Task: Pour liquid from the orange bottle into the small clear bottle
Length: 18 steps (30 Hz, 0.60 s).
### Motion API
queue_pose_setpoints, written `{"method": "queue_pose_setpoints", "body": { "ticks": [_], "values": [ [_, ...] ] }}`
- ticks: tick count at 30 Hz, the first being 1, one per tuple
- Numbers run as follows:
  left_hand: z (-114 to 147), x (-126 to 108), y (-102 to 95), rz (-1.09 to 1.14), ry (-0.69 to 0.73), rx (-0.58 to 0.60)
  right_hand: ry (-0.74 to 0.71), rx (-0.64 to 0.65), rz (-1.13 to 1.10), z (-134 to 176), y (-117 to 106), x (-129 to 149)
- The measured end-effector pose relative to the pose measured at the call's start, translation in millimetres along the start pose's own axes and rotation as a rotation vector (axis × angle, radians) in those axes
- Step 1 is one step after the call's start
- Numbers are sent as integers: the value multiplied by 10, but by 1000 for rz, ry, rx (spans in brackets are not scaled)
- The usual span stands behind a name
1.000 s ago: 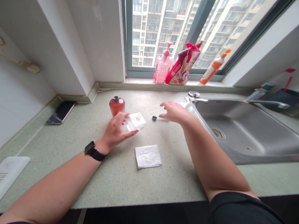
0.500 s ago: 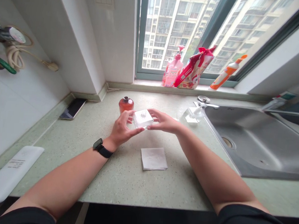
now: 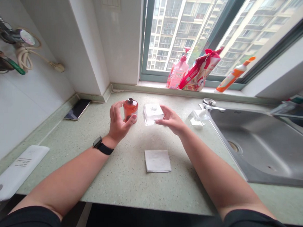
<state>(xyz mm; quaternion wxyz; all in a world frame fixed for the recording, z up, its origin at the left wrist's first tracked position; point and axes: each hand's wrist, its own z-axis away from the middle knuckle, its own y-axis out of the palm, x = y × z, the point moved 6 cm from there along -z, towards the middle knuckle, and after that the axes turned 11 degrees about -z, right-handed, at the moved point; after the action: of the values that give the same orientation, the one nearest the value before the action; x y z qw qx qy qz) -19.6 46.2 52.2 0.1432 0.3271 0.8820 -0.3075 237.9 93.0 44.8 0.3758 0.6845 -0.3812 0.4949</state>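
My left hand (image 3: 118, 120) is around an open-necked amber bottle (image 3: 130, 107) with clear reddish-brown walls. The thumb lies across its front and the fingers are at its left side. My right hand (image 3: 172, 119) grips a clear, square bottle (image 3: 153, 113) by its right side. This bottle has a round neck on top without a cap and is held above the counter, to the right of the amber bottle. A folded white tissue (image 3: 158, 161) lies on the counter nearer to me, below both hands.
A clear square pump bottle (image 3: 199, 116) stands beside the metal sink (image 3: 264, 148) on the right. A phone (image 3: 77, 109) and a white power bank (image 3: 17, 172) lie at left. Along the windowsill are a pink pump bottle (image 3: 178, 72), a red bag (image 3: 200, 72) and an orange-white bottle (image 3: 234, 75).
My left hand has let go of the clear square bottle and moved left onto the amber bottle. The right hand alone keeps hold of the square bottle. The view has shifted slightly.
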Motion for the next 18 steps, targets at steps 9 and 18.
{"method": "queue_pose_setpoints", "body": {
  "ticks": [9,18],
  "values": [
    [83,543,500,534,-490,280,-150,-281,9,-13,-294,218],
    [116,504,521,397,-440,330,-126,-347,64,-36,-332,173]
  ]
}}
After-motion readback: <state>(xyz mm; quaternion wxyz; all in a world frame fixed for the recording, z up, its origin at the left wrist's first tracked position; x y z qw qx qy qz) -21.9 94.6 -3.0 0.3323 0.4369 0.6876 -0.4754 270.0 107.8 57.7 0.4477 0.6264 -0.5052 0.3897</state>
